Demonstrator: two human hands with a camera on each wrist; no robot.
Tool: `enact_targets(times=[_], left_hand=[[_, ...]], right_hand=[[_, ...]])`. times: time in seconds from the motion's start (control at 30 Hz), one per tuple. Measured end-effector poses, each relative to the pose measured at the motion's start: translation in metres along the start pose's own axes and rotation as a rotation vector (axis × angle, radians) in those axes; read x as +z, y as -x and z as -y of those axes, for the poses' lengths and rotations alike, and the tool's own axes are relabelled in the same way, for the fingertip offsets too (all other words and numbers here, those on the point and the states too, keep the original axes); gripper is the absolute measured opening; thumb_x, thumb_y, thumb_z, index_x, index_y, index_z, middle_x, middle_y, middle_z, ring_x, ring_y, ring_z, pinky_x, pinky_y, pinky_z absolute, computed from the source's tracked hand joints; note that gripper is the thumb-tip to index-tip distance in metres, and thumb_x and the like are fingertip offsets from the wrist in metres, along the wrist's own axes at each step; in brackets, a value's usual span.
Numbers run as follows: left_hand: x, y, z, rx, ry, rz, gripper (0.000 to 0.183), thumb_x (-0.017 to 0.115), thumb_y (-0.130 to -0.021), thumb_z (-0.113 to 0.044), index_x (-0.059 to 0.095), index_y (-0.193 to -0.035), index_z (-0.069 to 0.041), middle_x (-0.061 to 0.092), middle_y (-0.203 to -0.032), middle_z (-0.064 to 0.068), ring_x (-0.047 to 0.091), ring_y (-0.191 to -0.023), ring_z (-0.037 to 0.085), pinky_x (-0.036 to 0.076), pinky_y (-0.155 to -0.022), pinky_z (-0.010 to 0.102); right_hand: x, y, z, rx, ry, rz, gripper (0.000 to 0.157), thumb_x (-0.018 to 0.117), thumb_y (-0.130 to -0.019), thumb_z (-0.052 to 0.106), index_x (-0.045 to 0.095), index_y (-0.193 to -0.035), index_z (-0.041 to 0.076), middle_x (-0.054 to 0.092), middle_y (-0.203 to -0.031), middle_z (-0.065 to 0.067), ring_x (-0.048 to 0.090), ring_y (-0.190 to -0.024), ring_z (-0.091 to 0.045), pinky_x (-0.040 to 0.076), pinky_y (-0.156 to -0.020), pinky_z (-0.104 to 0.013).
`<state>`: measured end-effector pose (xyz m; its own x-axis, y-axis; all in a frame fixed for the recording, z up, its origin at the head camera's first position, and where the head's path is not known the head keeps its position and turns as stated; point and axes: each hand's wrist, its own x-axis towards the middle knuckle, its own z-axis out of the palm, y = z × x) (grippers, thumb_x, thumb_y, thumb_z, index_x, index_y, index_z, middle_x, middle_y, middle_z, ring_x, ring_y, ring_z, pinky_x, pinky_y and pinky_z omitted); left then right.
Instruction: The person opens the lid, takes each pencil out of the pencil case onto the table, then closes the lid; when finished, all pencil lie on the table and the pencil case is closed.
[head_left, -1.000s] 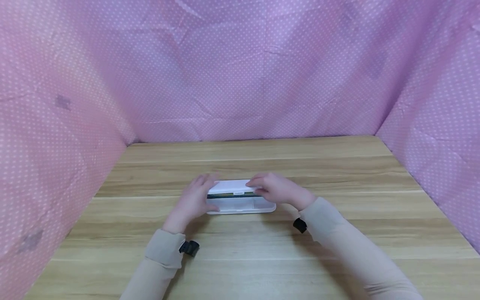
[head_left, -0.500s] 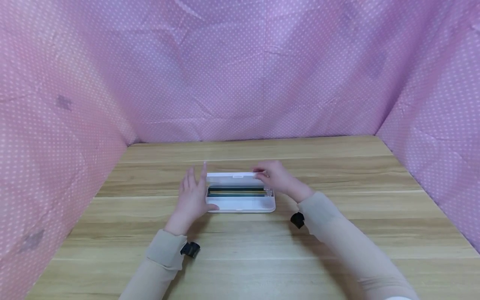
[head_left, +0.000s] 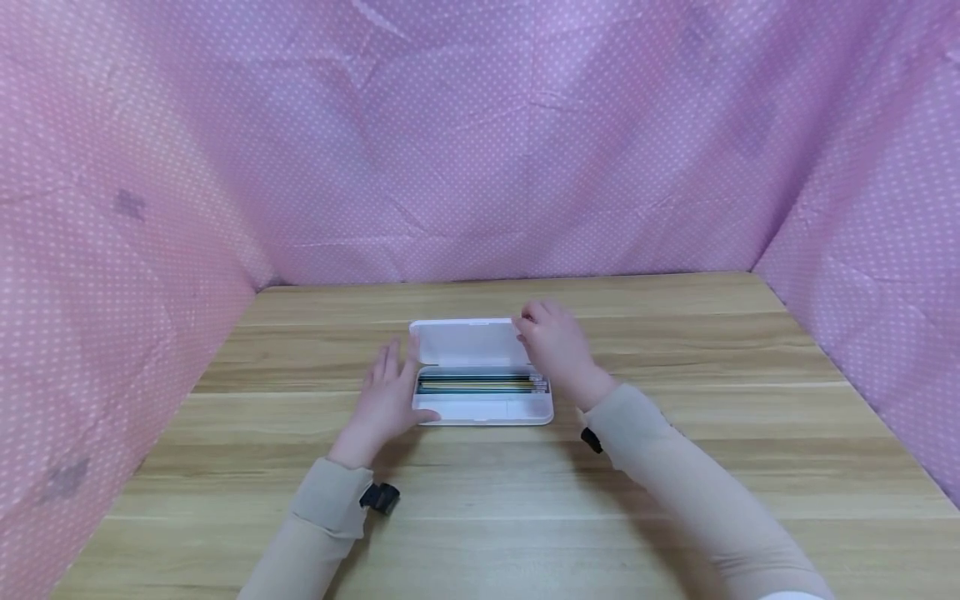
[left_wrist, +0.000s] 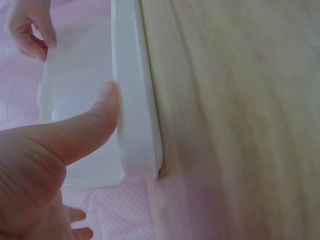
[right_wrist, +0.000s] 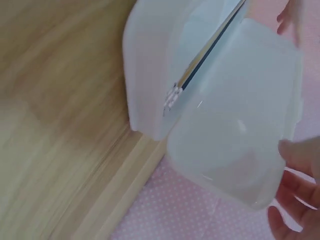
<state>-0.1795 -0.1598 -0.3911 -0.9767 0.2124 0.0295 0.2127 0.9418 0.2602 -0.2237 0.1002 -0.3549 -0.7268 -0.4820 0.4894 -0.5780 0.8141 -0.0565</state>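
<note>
A white translucent pencil case [head_left: 457, 410] lies on the table with its lid [head_left: 467, 343] raised and tilted back from the hinge. Several pencils [head_left: 474, 384] lie lengthwise in its rear part; the front part shows bare white. My right hand [head_left: 558, 346] pinches the lid's far edge near the right corner, thumb on the inner side in the right wrist view. At the case's left end is my left hand [head_left: 381, 400], fingers spread straight. Its thumb [left_wrist: 92, 120] rests against the case's front wall [left_wrist: 135, 105].
The wood-grain table [head_left: 480, 517] reaches back to a pink polka-dot cloth [head_left: 480, 142], which also hangs at both sides. Black wrist cameras are strapped at the left sleeve [head_left: 330, 500] and the right sleeve [head_left: 637, 429].
My right hand has swung the lid up and backward from nearly closed, uncovering the pencils. My left hand's fingers have lifted and straightened, its thumb staying at the front rim.
</note>
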Motion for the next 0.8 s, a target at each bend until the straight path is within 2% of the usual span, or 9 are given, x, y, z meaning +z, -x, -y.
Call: enact_targets(times=[0.13,0.23,0.33,0.47,0.63,0.8], left_hand=[[0.001,-0.001,0.003,0.008,-0.001,0.048,0.107,0.078,-0.073,-0.044,0.016,-0.152,-0.008,0.003,-0.156,0.026,0.006,-0.142,0.047,0.016,-0.11,0.064],[0.001,-0.001,0.005,0.016,0.008,0.072,0.096,0.077,-0.075,-0.044,0.029,-0.148,-0.005,0.004,-0.156,0.025,0.006,-0.142,0.047,0.015,-0.11,0.064],[0.0,-0.001,0.006,0.015,0.025,0.094,0.092,0.076,-0.076,-0.043,0.031,-0.148,-0.007,0.006,-0.156,0.025,0.007,-0.142,0.047,0.014,-0.11,0.065],[-0.001,-0.001,0.006,0.004,0.046,0.13,0.091,0.075,-0.077,-0.044,0.031,-0.148,-0.007,0.008,-0.156,0.025,0.007,-0.142,0.048,0.013,-0.11,0.064],[-0.002,-0.001,0.005,-0.025,0.064,0.165,0.09,0.073,-0.078,-0.045,0.03,-0.148,-0.007,0.012,-0.155,0.026,0.009,-0.141,0.048,0.012,-0.111,0.064],[-0.002,-0.001,0.006,-0.023,0.066,0.161,0.088,0.073,-0.079,-0.045,0.033,-0.147,-0.008,0.013,-0.155,0.026,0.01,-0.141,0.049,0.013,-0.109,0.066]], right_hand=[[0.003,0.001,-0.003,0.007,-0.001,0.11,0.046,0.07,-0.086,0.023,0.059,-0.122,-0.003,0.059,-0.118,-0.019,0.055,-0.11,-0.034,0.045,-0.097,-0.045],[0.005,0.003,-0.007,0.049,-0.07,0.24,0.056,0.062,-0.091,0.032,0.048,-0.135,0.0,0.047,-0.137,-0.023,0.043,-0.128,-0.038,0.032,-0.107,-0.055],[0.009,0.005,-0.013,0.11,-0.124,0.392,0.062,0.05,-0.096,0.04,0.034,-0.146,0.007,0.026,-0.153,-0.02,0.022,-0.142,-0.038,0.015,-0.113,-0.06],[0.016,0.005,-0.019,0.146,-0.162,0.525,0.064,0.039,-0.099,0.045,0.021,-0.151,0.012,0.005,-0.159,-0.014,0.004,-0.146,-0.036,0.005,-0.115,-0.056],[0.023,0.0,-0.024,0.177,-0.211,0.603,0.064,0.035,-0.1,0.047,0.015,-0.153,0.016,-0.004,-0.159,-0.013,-0.003,-0.146,-0.035,0.002,-0.116,-0.054],[0.026,-0.004,-0.027,0.203,-0.26,0.648,0.063,0.034,-0.1,0.046,0.014,-0.153,0.017,-0.007,-0.159,-0.012,-0.007,-0.146,-0.033,-0.001,-0.116,-0.054]])
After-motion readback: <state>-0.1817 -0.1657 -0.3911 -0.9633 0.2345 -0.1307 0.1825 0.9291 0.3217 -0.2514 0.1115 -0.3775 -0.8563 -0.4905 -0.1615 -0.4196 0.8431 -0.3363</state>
